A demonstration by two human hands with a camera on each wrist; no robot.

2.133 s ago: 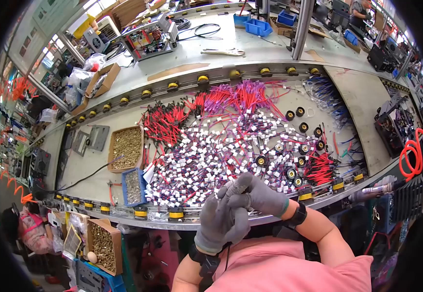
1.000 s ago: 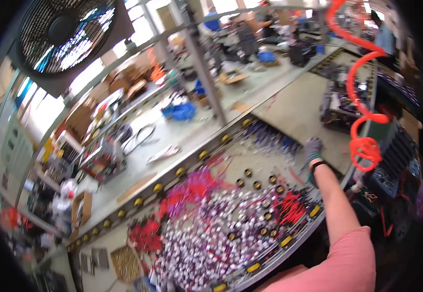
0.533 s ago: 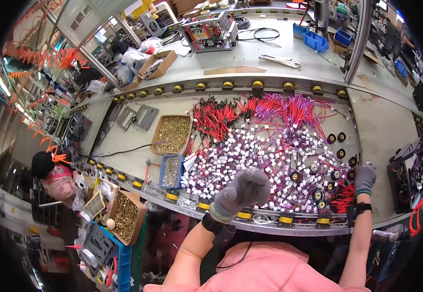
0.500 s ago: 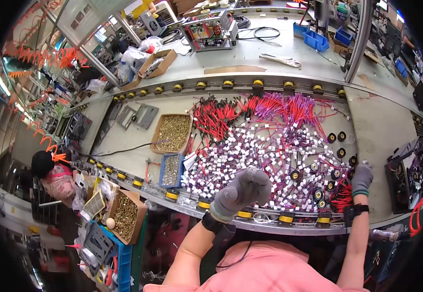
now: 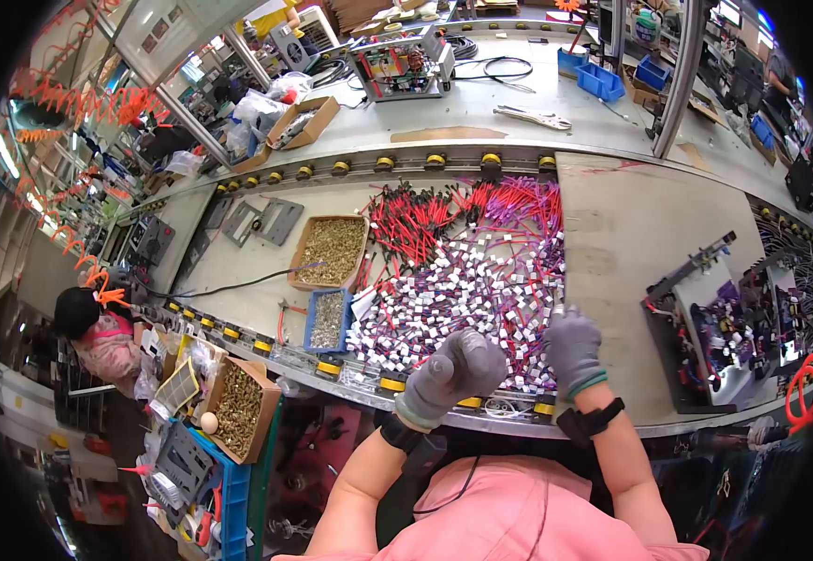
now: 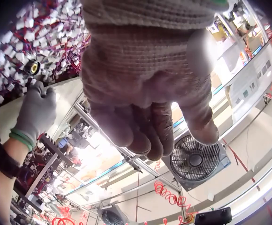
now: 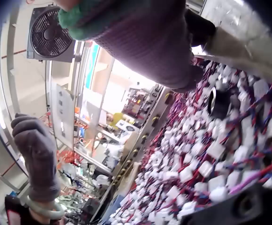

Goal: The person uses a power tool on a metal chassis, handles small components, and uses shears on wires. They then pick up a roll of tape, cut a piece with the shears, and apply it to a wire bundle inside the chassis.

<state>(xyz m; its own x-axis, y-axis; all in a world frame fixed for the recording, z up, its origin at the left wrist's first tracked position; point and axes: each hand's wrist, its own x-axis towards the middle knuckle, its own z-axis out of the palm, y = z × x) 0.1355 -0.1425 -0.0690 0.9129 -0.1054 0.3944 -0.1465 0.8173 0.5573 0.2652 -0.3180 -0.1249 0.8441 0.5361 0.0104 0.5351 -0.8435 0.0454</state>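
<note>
My gloved right hand (image 5: 573, 351) grips the left edge of a wide beige board (image 5: 631, 262), with its fingers curled at the edge. The board overlaps the right side of a large pile of wire harnesses (image 5: 453, 299) with white connectors. A black ring (image 7: 219, 103) with a metal centre lies among the connectors close to that hand in the right wrist view. My gloved left hand (image 5: 458, 369) hovers over the front of the pile, palm up, fingers loosely bent and holding nothing. In the left wrist view its fingers (image 6: 145, 136) hang relaxed.
An open black chassis (image 5: 706, 327) with wiring stands on the board. Roller rails (image 5: 329, 369) run along the bench front. A cardboard box (image 5: 332, 251) of brass parts and a blue bin (image 5: 329, 320) stand left of the pile. Another person (image 5: 98, 337) is at far left.
The hands part from the front of the pile, and the right one reaches to the board at right. The board, chassis and right hand have since slid left, covering the black rings in the head view.
</note>
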